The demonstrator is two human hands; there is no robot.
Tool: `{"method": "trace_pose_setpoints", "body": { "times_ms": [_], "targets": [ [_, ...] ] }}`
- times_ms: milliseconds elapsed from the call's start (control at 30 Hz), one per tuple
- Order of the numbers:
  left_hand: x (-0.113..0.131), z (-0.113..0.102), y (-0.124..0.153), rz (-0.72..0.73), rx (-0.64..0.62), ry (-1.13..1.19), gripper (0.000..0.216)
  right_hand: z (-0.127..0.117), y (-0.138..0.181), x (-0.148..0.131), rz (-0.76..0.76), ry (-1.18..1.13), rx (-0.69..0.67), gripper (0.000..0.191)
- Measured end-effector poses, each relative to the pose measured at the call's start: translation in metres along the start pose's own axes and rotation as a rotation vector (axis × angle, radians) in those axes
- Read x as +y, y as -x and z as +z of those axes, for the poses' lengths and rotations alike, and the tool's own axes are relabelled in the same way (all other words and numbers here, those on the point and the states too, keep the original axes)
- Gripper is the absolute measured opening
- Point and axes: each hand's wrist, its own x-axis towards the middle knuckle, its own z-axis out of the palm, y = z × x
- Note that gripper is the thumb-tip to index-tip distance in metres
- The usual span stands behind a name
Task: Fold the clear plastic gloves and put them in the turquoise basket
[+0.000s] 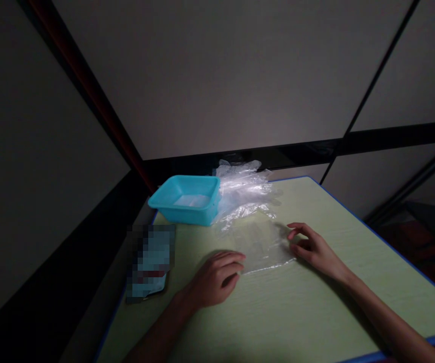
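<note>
A thin, clear plastic piece [261, 247] lies flat on the table between my hands; its outline is too faint to tell whether it is a glove or a bag. At its left edge rests my left hand [217, 277], fingers bent and thumb apart, with nothing visible in its grasp. My right hand [312, 248] is by the right edge, its fingers curved and thumb spaced from them. Behind the flat piece, a loose pile of clear disposable plastic gloves [243, 191] leans against a blue plastic basin [187, 216].
Inside the basin is a whitish, translucent thing [193, 200]. A phone-like flat object [151, 262], partly pixelated, lies at the table's left side. The pale green table [296, 317] has a blue edge, and panelled walls [240, 75] rise behind and to the left.
</note>
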Motion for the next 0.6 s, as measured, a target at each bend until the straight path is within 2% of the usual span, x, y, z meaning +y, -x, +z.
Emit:
{"method": "trace_pose_setpoints", "body": {
  "times_ms": [133, 367, 500, 600],
  "targets": [
    [0.0006, 0.0001, -0.0005, 0.039, -0.043, -0.021, 0.022, 0.0020, 0.0002, -0.0038, 0.000, -0.027, -0.001, 0.041],
    [-0.0012, 0.0011, -0.0007, 0.053, -0.039, -0.004, 0.023, 0.0042, -0.0007, -0.0016, 0.002, -0.018, -0.050, 0.050],
    [-0.0010, -0.0003, -0.0002, 0.051, -0.030, 0.019, 0.023, 0.0023, 0.0007, 0.0008, -0.036, 0.044, -0.080, 0.054],
    [0.0005, -0.0008, -0.0001, 0.036, -0.002, 0.055, 0.020, 0.0003, 0.0023, 0.0008, -0.087, 0.167, -0.062, 0.048]
  ]
}}
